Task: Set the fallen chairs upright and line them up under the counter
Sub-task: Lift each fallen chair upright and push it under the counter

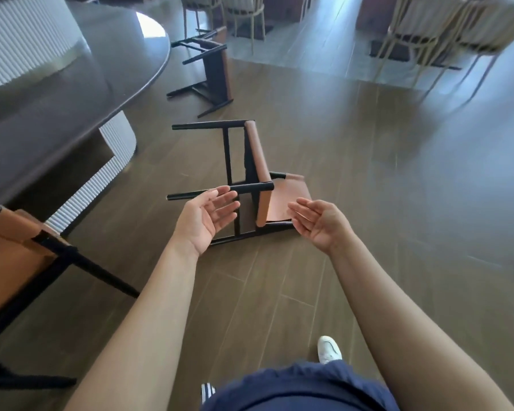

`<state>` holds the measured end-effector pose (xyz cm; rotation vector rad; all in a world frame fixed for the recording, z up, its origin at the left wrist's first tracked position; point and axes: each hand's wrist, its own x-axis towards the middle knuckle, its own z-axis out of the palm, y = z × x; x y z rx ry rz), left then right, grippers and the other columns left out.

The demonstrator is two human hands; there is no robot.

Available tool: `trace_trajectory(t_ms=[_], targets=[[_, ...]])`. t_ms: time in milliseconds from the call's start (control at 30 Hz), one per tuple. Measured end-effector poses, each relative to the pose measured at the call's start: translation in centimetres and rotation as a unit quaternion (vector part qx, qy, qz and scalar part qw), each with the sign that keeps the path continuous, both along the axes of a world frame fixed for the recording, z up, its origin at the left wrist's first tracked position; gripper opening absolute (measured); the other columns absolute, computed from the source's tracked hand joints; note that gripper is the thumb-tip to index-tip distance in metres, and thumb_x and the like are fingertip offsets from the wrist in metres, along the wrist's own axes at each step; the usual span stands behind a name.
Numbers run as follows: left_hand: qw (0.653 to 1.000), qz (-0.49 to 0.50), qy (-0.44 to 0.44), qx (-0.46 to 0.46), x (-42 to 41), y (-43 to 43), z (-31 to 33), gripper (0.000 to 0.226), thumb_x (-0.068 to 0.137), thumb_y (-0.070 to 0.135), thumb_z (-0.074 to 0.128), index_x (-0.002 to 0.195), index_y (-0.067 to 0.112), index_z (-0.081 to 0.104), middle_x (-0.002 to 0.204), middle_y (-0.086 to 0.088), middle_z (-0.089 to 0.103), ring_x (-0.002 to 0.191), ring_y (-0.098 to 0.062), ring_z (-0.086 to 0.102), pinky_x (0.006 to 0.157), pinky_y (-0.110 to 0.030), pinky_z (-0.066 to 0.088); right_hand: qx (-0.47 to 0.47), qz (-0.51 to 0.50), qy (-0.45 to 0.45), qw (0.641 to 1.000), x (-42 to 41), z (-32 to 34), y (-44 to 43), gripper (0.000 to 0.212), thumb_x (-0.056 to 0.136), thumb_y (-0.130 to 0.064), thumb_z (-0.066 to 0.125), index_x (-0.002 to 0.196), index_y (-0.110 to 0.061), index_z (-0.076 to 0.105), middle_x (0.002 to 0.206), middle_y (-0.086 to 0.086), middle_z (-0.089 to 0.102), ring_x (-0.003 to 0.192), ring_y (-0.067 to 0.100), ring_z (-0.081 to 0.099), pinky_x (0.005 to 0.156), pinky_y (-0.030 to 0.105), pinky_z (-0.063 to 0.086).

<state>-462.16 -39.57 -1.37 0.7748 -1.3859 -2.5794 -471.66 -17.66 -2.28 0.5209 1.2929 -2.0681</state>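
A black-framed chair with a brown seat (pixel 257 170) lies on its side on the wooden floor, legs pointing left toward the counter (pixel 72 93). My left hand (pixel 204 219) reaches out palm up with straight fingers, just short of the chair's near leg. My right hand (pixel 319 222) is held out the same way beside the backrest, holding nothing. A second fallen chair (pixel 215 72) lies farther off by the counter's rounded end. A third chair of the same kind (pixel 15 262) stands upright at the lower left, at the counter.
The dark curved counter has a white ribbed base (pixel 113 161). Pale dining chairs (pixel 433 28) and tables stand across the room at the back. My white shoe (pixel 328 350) is on the floor planks below my arms.
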Motion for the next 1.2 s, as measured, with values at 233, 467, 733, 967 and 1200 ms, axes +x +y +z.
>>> trace_trajectory(t_ms=[233,467,733,967,1200], targets=[[1.0,-0.005,0.009,0.009,-9.5,9.4,0.4,0.023,0.096,0.014,0.046,0.105,0.008,0.067,0.103,-0.009,0.073,0.092,-0.024,0.07,0.088,-0.038,0.054,-0.02,-0.033,0.016,0.999,-7.2,0.7,9.7,0.025,0.097,-0.009,0.038,0.102,-0.01,0.062,0.079,0.005,0.076,0.076,0.018,0.073,0.075,0.029,0.052],[0.998,0.025,0.029,0.04,-18.2,18.8,0.8,0.022,0.096,0.012,0.046,0.103,0.007,0.066,0.101,-0.009,0.072,0.09,-0.024,0.069,0.086,-0.036,0.052,0.0,-0.003,0.042,0.999,-15.9,2.4,18.9,0.027,0.097,-0.007,0.038,0.105,-0.009,0.063,0.085,0.007,0.076,0.085,0.02,0.072,0.075,0.029,0.053],[0.999,0.029,0.022,0.04,-26.6,25.6,0.2,0.024,0.096,0.02,0.045,0.101,0.009,0.067,0.104,-0.01,0.072,0.1,-0.026,0.067,0.094,-0.039,0.05,0.003,0.013,0.037,0.999,-24.2,3.4,24.6,0.027,0.095,-0.005,0.038,0.102,-0.008,0.063,0.084,0.007,0.076,0.089,0.02,0.07,0.074,0.028,0.053],[0.997,0.057,0.019,0.044,-36.7,27.3,-0.5,0.026,0.098,0.025,0.046,0.1,0.009,0.066,0.102,-0.01,0.072,0.096,-0.025,0.068,0.094,-0.038,0.049,-0.005,0.021,0.035,0.999,-34.5,2.7,25.9,0.027,0.093,-0.004,0.039,0.1,-0.009,0.064,0.084,0.007,0.076,0.086,0.02,0.071,0.074,0.028,0.054],[0.996,0.069,0.008,0.049,-49.8,28.2,-1.0,0.025,0.098,0.023,0.043,0.098,0.01,0.065,0.099,-0.008,0.071,0.091,-0.024,0.067,0.085,-0.035,0.049,0.018,0.051,0.031,0.998,-47.5,2.4,25.7,0.026,0.093,-0.003,0.04,0.099,-0.008,0.065,0.087,0.008,0.075,0.088,0.021,0.069,0.075,0.028,0.053]])
